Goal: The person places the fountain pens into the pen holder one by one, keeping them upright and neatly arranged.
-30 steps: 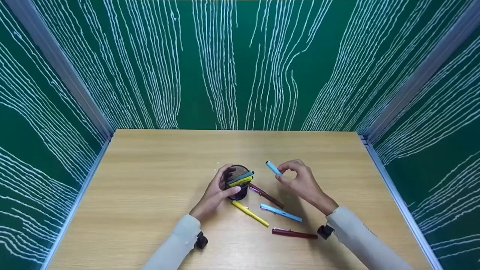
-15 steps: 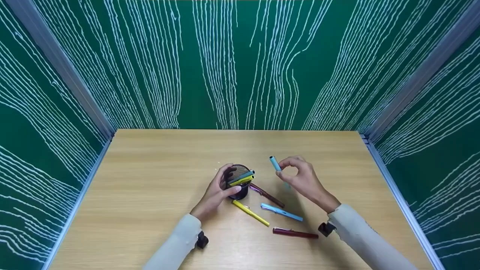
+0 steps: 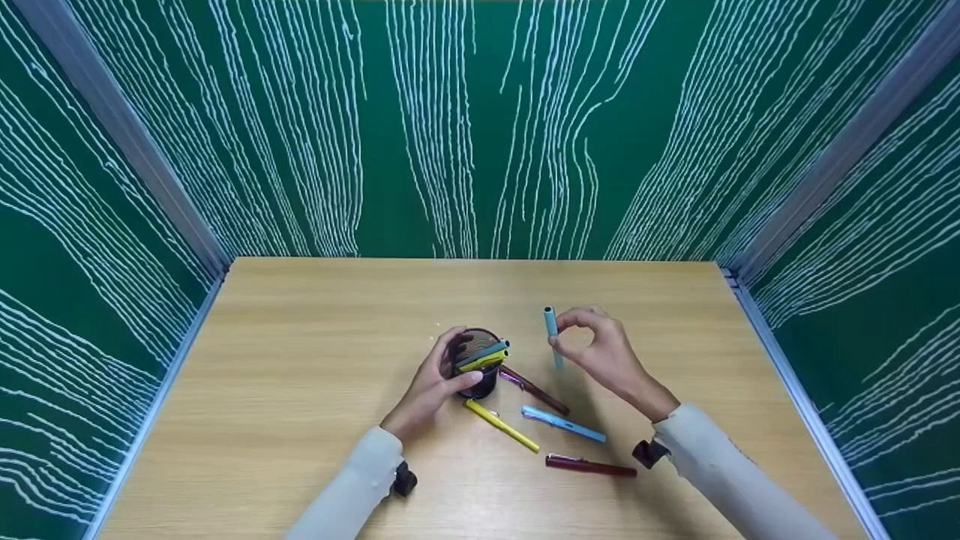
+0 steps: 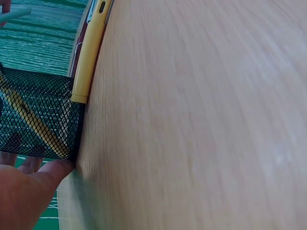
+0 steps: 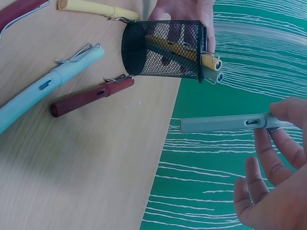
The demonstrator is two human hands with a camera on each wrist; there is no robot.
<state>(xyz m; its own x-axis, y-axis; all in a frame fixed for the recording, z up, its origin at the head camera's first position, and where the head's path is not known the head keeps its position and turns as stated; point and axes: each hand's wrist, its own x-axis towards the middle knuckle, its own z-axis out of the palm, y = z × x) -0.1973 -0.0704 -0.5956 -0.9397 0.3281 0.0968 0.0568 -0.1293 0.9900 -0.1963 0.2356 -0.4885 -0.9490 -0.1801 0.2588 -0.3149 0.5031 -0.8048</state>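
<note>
My left hand (image 3: pixel 426 390) is wrapped around a black mesh pen cup (image 3: pixel 486 384) standing on the table; in the left wrist view its thumb lies by the cup's base. A yellow pen (image 5: pixel 211 61) and a grey-green pen (image 5: pixel 211 74) lean inside the cup, their capped ends past the rim. Right of the cup and above the table, my right hand (image 3: pixel 609 358) pinches a light teal pen (image 3: pixel 551 322) between thumb and fingertips. That pen is nearly upright, and in the right wrist view its clip end (image 5: pixel 274 122) is at the fingers.
On the table (image 3: pixel 300 337), a yellow pen (image 3: pixel 502 426), a dark brown-red pen (image 3: pixel 536 391), a light blue pen (image 3: pixel 564 424) and a dark red pen (image 3: pixel 591 466) lie in front and to the right of the cup. Green walls (image 3: pixel 420 150) with white lines surround the table.
The teal pen in my right hand has turned from a slant to nearly upright, and the hand has shifted slightly. My left hand and the cup have stayed in place.
</note>
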